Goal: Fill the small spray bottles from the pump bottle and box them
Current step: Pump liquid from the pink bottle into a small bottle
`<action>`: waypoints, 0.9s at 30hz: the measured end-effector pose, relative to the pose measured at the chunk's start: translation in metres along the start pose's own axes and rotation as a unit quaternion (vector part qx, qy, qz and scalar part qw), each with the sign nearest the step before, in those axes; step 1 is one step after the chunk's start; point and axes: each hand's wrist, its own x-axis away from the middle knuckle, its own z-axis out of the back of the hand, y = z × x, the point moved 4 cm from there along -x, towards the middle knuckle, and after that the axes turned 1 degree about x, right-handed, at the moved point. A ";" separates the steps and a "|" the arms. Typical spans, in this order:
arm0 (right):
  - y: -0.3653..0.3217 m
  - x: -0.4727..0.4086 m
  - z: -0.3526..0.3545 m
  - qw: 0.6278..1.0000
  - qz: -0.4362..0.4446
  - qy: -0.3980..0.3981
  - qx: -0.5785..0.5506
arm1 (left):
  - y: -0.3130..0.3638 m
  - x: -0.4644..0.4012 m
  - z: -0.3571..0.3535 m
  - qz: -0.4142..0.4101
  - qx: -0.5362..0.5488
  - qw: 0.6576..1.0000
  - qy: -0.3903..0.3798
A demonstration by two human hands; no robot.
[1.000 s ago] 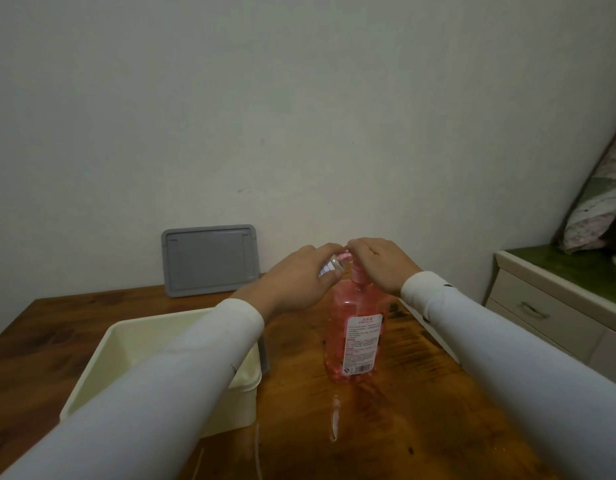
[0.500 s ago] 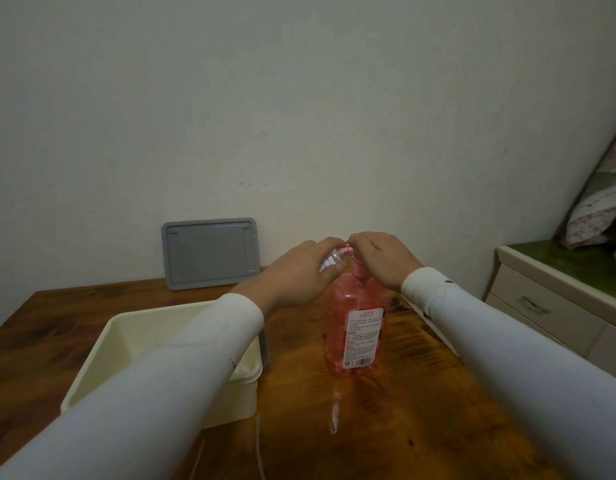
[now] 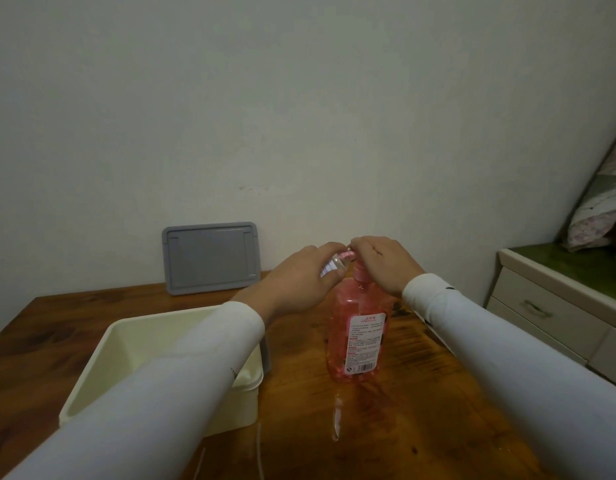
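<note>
Filling at the table's middle: small bottle (image 3: 334, 268) pinched in left hand (image 3: 299, 285), tilted with its mouth toward the pump spout (image 3: 349, 252), right hand (image 3: 382, 263) curled over the pump bottle (image 3: 360, 336), box (image 3: 102, 386) waiting near the left edge.

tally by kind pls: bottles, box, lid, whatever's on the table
Pump bottles: 1, pink pump bottle, right hand on its pump.
Small spray bottles: 1, small clear bottle, in left hand.
Boxes: 1, cream box.
Lids: 1, grey lid, leaning on wall.
Total: 4
</note>
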 end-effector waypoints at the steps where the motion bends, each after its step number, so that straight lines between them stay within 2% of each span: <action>1: -0.001 0.000 0.002 1.000 -0.002 -0.001 -0.003 | 0.000 -0.001 0.002 -0.002 -0.003 1.000 -0.001; 9: -0.004 -0.006 0.009 1.000 0.009 0.013 -0.002 | 0.000 -0.006 0.010 -0.011 -0.013 1.000 0.009; 16: -0.001 -0.002 0.002 1.000 0.000 -0.015 0.008 | -0.003 -0.003 0.002 -0.003 -0.016 1.000 0.000; 27: 0.000 -0.004 0.002 1.000 0.005 0.017 0.007 | -0.002 -0.006 0.004 -0.007 -0.019 1.000 0.006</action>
